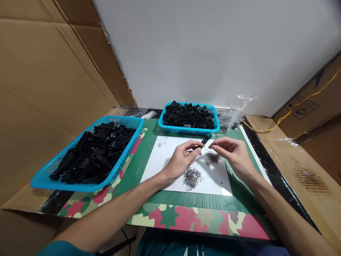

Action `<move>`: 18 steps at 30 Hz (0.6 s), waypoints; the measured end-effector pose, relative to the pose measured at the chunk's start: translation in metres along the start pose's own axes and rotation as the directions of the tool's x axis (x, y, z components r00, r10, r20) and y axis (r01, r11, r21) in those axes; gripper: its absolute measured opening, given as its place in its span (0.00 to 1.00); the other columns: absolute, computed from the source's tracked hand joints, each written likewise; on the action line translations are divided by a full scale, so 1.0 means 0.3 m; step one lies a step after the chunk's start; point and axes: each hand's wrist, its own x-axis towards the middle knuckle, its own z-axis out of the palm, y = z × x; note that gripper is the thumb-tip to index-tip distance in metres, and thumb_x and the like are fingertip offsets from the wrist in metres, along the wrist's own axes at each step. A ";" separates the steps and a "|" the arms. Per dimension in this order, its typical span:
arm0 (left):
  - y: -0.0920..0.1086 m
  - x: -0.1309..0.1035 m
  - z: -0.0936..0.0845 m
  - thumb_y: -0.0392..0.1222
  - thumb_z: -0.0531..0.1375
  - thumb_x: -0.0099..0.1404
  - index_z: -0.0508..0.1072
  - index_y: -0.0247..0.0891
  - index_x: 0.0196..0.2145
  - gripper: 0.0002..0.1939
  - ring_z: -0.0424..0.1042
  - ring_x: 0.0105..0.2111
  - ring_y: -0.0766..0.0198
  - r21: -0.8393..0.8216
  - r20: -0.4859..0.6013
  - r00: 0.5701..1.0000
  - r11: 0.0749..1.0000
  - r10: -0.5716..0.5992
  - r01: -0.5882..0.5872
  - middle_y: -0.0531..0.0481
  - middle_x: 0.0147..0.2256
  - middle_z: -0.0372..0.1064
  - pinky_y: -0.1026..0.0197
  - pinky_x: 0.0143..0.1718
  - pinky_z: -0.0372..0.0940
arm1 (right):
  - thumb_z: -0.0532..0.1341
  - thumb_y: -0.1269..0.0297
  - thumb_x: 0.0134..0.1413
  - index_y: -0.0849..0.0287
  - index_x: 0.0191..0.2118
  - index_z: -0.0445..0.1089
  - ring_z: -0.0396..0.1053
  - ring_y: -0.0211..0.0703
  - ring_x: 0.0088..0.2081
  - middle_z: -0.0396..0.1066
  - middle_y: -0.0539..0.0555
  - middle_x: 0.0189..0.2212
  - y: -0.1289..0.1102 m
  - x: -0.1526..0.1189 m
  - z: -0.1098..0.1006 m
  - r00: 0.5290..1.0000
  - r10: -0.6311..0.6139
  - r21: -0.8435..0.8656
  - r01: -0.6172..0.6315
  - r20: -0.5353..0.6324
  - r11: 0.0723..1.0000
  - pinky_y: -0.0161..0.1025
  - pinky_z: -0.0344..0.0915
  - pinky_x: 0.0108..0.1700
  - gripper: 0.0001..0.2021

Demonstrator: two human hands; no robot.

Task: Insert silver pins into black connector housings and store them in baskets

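Note:
My left hand (pixel 185 156) pinches a narrow black plastic part (pixel 205 140) above a white sheet (pixel 157 170). Just to its right, my right hand (pixel 232 153) has thumb and forefinger pressed together on a tiny thin metal piece (pixel 215 142), whose exact kind I cannot make out. A small gap separates the two hands. Beneath them lie a pile of small silvery metal pieces (pixel 192 178) and a browner pile of fine metal pieces (pixel 212 157). A few more small bits (pixel 161 142) are scattered at the sheet's far left corner.
A large blue basket (pixel 87 188) of long black plastic parts stands at the left. Behind the sheet, a smaller blue basket (pixel 189 131) holds black blocky pieces. Clear plastic bags (pixel 230 119) lie beside it. Cardboard (pixel 53 64) walls the left side; a yellow cable (pixel 282 122) runs along the right.

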 end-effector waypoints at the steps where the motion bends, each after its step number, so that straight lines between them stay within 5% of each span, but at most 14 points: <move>1: -0.001 -0.003 0.005 0.53 0.65 0.69 0.79 0.35 0.48 0.19 0.56 0.21 0.75 0.014 -0.012 1.000 1.000 0.003 -0.003 0.49 0.35 0.71 0.66 0.21 0.47 | 0.76 0.58 0.50 0.56 0.35 0.82 0.74 0.44 0.36 0.80 0.56 0.35 0.001 -0.001 -0.001 1.000 0.001 0.002 -0.001 0.000 1.000 0.41 0.68 0.39 0.09; 8: -0.001 -0.017 0.024 0.49 0.65 0.69 0.79 0.35 0.43 0.13 0.68 0.33 0.65 0.153 -0.020 0.992 0.980 0.128 -0.124 0.46 0.39 0.75 0.63 0.33 0.61 | 0.77 0.61 0.49 0.54 0.34 0.85 0.65 0.37 0.31 0.73 0.51 0.29 0.030 -0.025 0.019 0.996 0.069 0.040 -0.071 0.055 0.997 0.37 0.58 0.31 0.06; 18: -0.001 -0.032 0.019 0.49 0.61 0.73 0.76 0.35 0.40 0.13 0.67 0.35 0.64 0.284 0.024 0.984 0.943 0.177 -0.176 0.49 0.36 0.69 0.61 0.36 0.62 | 0.75 0.60 0.51 0.56 0.35 0.84 0.58 0.35 0.29 0.71 0.50 0.27 0.024 -0.034 0.037 0.969 0.188 0.036 -0.196 0.161 0.980 0.36 0.53 0.29 0.07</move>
